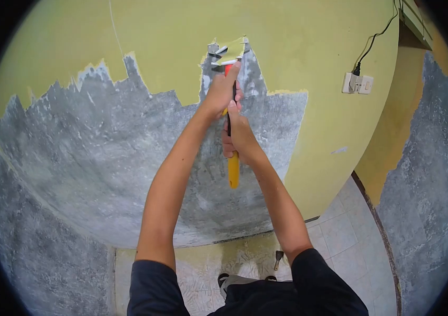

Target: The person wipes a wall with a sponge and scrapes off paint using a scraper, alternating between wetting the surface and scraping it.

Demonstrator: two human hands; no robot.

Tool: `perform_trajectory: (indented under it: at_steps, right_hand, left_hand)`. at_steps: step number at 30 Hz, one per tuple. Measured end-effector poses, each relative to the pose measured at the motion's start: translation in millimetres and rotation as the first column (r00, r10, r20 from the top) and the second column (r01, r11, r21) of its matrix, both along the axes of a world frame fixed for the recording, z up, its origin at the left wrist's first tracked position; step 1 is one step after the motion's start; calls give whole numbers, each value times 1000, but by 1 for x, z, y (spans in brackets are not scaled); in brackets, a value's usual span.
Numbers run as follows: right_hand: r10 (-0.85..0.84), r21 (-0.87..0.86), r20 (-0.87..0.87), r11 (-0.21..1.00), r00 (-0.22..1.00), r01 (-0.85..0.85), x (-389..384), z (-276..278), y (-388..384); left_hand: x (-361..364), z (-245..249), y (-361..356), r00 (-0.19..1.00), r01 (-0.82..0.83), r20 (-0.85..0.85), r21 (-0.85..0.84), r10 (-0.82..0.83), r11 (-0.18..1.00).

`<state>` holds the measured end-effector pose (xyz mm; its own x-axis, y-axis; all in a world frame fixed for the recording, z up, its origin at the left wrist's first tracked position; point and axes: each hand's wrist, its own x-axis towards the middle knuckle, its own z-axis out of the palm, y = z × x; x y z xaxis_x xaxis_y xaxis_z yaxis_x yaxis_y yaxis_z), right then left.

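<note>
Both my hands grip one long-handled scraper (233,174), which has a yellow and black handle and a red part near its head. My left hand (221,95) is closed around its upper part, with the thumb stretched along it. Lower down, my right hand (242,134) wraps the handle, and the yellow end sticks out below. The scraper's head is up against the wall, where yellow-green paint (233,48) is curling and lifting in flakes. Around and beneath it lies a bare grey patch of wall (129,142) with a jagged paint edge. The blade's edge is partly hidden by loose paint.
On the right, a wall socket (357,84) has a black plug and cord (375,39) in it. A small scraper (278,259) lies on the tiled floor (337,234) near my feet. Another partly stripped wall (424,158) stands at the far right.
</note>
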<state>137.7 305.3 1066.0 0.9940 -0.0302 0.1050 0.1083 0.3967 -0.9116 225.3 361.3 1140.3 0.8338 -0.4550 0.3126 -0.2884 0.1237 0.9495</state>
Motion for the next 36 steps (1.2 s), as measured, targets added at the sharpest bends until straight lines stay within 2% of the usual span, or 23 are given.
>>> perform_trajectory:
  at_steps: [2,3,5,7,8,9,11,14,15,17,18,20,21,23,26,27,29,31,32,34,35,36]
  right_hand:
    - [-117,-277,93,951,989,138,7,-11,-33]
    - [-155,-410,154,888,976,206,10,-12,-54]
    - [-206,-526,95,820,974,225,-11,12,-74]
    - [-184,-499,92,842,979,205,-12,12,-71]
    - [-179,-483,100,852,979,205,-12,16,-71]
    - [-160,-352,56,921,986,169,-6,7,-51]
    - [-128,-96,133,985,983,141,27,-22,1]
    - [-65,50,101,997,993,61,15,-7,23]
    - [-96,-86,103,991,990,105,13,-7,11]
    - [-167,-338,130,919,977,202,9,-4,-37]
    - [-183,-418,138,880,973,224,4,8,-51]
    - [-224,-569,126,781,966,256,-15,22,-71]
    - [-201,-516,110,825,973,229,-17,20,-69]
    - [-147,-393,93,903,985,172,-12,16,-52]
    - [-19,-106,83,994,996,28,8,1,-5]
    - [-70,-160,136,983,988,91,18,-5,-8]
    - [-145,-270,226,941,963,205,29,-15,-15]
    - [-162,-395,133,896,978,202,8,4,-49]
    - [-183,-454,91,867,979,204,-2,15,-62]
    - [-183,-519,120,827,976,219,-2,22,-74]
    - [-182,-546,129,807,975,223,-2,20,-79]
    - [-152,-483,216,842,964,241,18,2,-76]
  left_hand:
    - [9,-12,-24,997,72,-28,-177,-78,982]
    - [18,-21,-44,993,98,-41,-281,-114,955]
    - [12,-26,-55,987,93,-81,-427,-140,899]
    - [-10,-16,-60,979,92,-110,-503,-169,860]
    - [-2,-13,-53,991,92,-55,-392,-123,915]
    - [8,-14,-38,996,85,-8,-269,-90,959]
    - [14,-2,1,996,40,81,32,-42,999]
    - [13,3,7,991,-53,121,10,52,999]
    - [13,-2,0,994,-30,102,-28,33,999]
    - [13,-17,-35,999,-12,35,-211,20,977]
    - [12,-16,-46,1000,-1,11,-298,5,955]
    - [-3,-8,-52,990,44,-108,-359,-88,932]
    - [-10,-5,-52,976,56,-171,-388,-132,920]
    - [0,-4,-38,994,58,-75,-271,-81,961]
    - [8,6,-4,1000,27,10,-27,-27,999]
    - [8,12,1,999,10,34,60,-12,998]
    - [9,3,-12,1000,28,3,-73,-28,997]
    - [20,-12,-41,1000,1,14,-238,2,971]
    - [14,-13,-48,999,18,-34,-285,-29,958]
    - [0,-8,-61,988,56,-108,-390,-106,919]
    - [1,-8,-60,990,50,-104,-376,-96,925]
    - [8,-2,-53,997,34,-58,-263,-51,964]
